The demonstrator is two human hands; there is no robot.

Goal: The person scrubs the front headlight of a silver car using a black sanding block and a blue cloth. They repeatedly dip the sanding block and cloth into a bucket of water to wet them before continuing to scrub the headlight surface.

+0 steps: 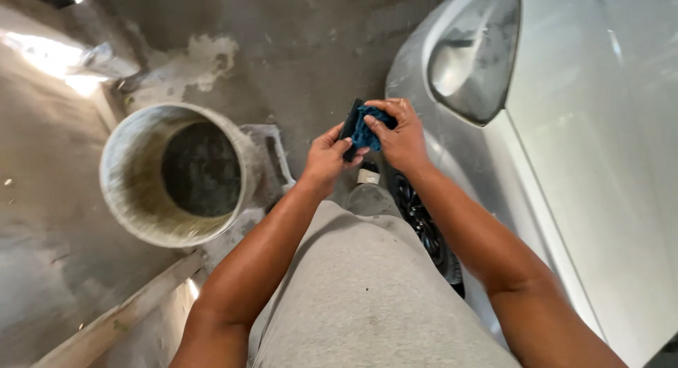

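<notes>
Between the bucket and the car, above the person's own knees, both hands meet. The left hand (330,155) grips a dark flat block (350,124), fingers closed around its lower part. The right hand (399,135) presses a blue cloth (369,128) against that block, thumb and fingers bunched on the fabric. Block and cloth touch, both clear of the car. Just right of the hands lies the grey car's front corner (565,163); its headlight (472,54) and the panel around it look dusty and dull, so the surface work seems largely still ahead. Below sits a dark wheel (424,223). Left of the hands, on the concrete floor (311,43), stands a stained bucket (131,177), and a wooden plank (120,315) lies near the floor's lower left corner.
</notes>
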